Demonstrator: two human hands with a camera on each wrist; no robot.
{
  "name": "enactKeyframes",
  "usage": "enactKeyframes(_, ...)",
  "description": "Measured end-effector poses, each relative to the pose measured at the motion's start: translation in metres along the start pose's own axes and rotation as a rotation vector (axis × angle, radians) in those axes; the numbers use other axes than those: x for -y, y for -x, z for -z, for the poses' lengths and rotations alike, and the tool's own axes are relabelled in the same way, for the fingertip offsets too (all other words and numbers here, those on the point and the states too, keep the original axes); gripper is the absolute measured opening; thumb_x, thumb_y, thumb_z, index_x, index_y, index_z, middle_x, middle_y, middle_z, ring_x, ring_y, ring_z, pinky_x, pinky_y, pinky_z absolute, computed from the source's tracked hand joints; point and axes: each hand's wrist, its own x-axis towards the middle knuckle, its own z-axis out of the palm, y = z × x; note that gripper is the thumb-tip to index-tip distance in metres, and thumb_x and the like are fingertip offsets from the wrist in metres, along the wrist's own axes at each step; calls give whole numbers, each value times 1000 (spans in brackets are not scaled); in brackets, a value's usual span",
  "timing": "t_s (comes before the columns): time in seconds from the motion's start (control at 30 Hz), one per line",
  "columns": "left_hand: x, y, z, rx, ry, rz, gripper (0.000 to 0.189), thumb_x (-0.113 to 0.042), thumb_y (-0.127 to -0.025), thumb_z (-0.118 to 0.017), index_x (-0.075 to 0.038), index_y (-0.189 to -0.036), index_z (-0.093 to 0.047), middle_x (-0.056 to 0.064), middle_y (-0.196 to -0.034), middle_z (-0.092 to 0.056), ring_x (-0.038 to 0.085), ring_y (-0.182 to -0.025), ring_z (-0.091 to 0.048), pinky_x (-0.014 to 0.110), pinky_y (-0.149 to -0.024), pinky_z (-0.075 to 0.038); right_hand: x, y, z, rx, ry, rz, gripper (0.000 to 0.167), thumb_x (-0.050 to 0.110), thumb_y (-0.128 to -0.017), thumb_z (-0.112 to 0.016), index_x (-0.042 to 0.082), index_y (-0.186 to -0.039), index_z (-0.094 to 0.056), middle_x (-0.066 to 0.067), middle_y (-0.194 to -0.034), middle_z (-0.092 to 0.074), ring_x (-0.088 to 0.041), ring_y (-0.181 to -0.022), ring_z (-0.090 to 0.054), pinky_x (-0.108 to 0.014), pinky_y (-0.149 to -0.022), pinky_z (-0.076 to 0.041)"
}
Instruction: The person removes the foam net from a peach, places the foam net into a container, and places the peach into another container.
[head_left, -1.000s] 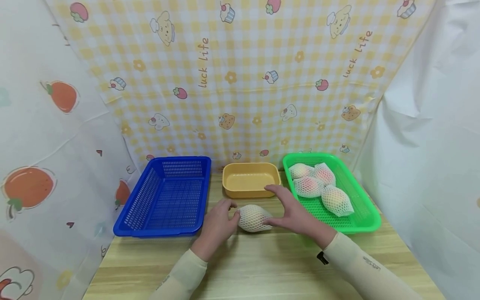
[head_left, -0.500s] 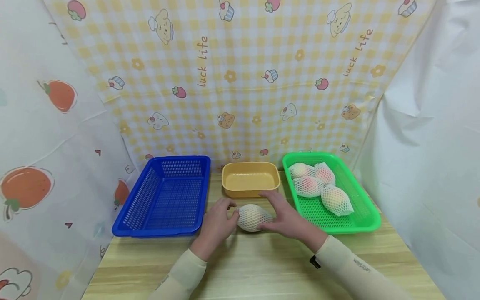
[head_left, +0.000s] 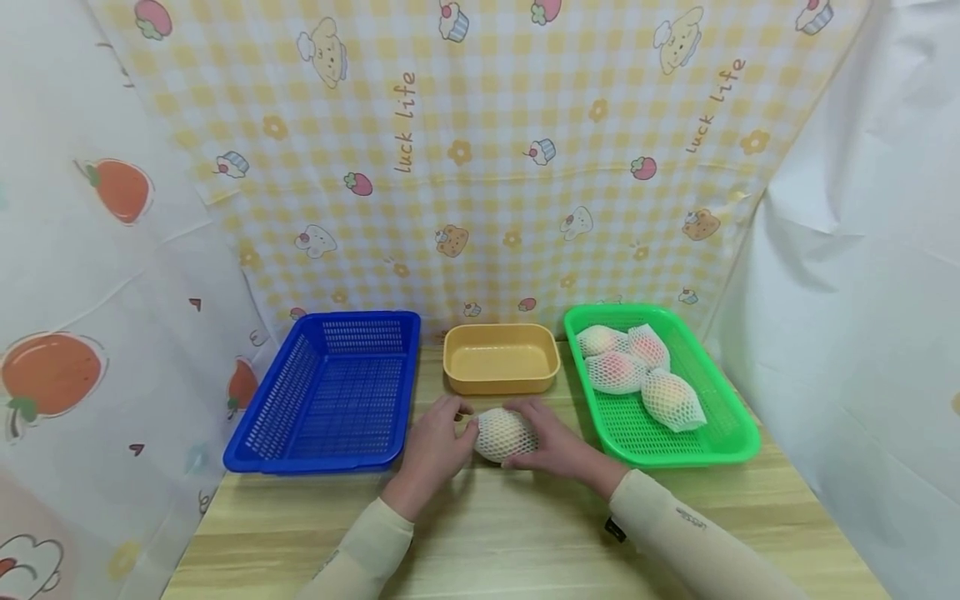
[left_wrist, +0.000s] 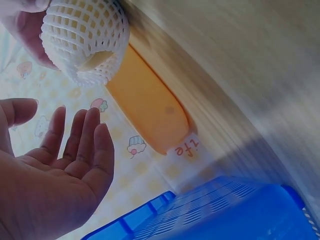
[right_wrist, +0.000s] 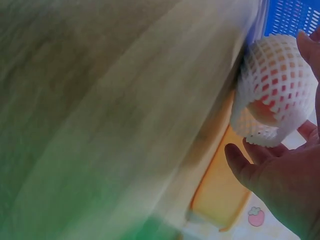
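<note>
Open tabletop (head_left: 510, 537) runs along the near side. Blue basket (head_left: 352, 468) walls off the left hand (head_left: 438, 446); green basket (head_left: 675, 458) bars rightward travel behind the right hand (head_left: 553, 442). Beyond netted fruit (head_left: 501, 435), only a narrow strip before yellow tray (head_left: 502, 387). Slim gap between tray and blue basket. Patterned cloth (head_left: 495, 167) closes the back.

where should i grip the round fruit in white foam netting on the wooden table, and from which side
I'd grip the bulging middle of the round fruit in white foam netting, the right hand coming from the right, thumb on the near side, fingers on the far. The netting gapes at its left and right ends, so gripping an end might catch only loose foam.
</note>
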Motion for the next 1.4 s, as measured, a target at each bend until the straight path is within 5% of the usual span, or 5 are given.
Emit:
enactKeyframes(0.63, 1, 0, -1, -10, 54, 14, 15, -21, -101, -75, -12, -112, -75, 7, -114, -71, 29, -107, -73, 49, -88, -61, -3, -8, -20, -42, -120, -49, 89, 15, -83, -97, 3, -155, -46, -17, -148, -56, -32, -133, -60, -55, -112, -52)
enactKeyframes(0.97, -4, -1, 5, -81, 266, 22, 13, 0, -96, -73, -8, -105, -76, 7, -109, -69, 26, -104, -72, 41, -86, -65, 20, 0, 1, -122, -165, -57, 88, 13, -81, -95, 7, -154, -47, -14, -146, -57, -31, -129, -62, -54, -108, -54)
enactKeyframes(1.27, -3, -2, 8, 26, 389, 88, 14, -1, -95, -81, -9, -106, -77, 4, -109, -69, 21, -100, -73, 32, -85, -64, 36, 10, 18, -116, -142, -8, 88, 17, -83, -96, 11, -155, -45, -13, -148, -54, -31, -127, -61, -53, -104, -55)
enactKeyframes(1.4, -2, -2, 10, 105, 496, 56, 17, 0, -96, -81, -9, -110, -78, 5, -113, -71, 33, -107, -75, 34, -89, -65, 37, 12, 21, -107, -132, 24, 87, 13, -82, -96, 11, -154, -46, -12, -147, -54, -30, -128, -60, -53, -104, -55)
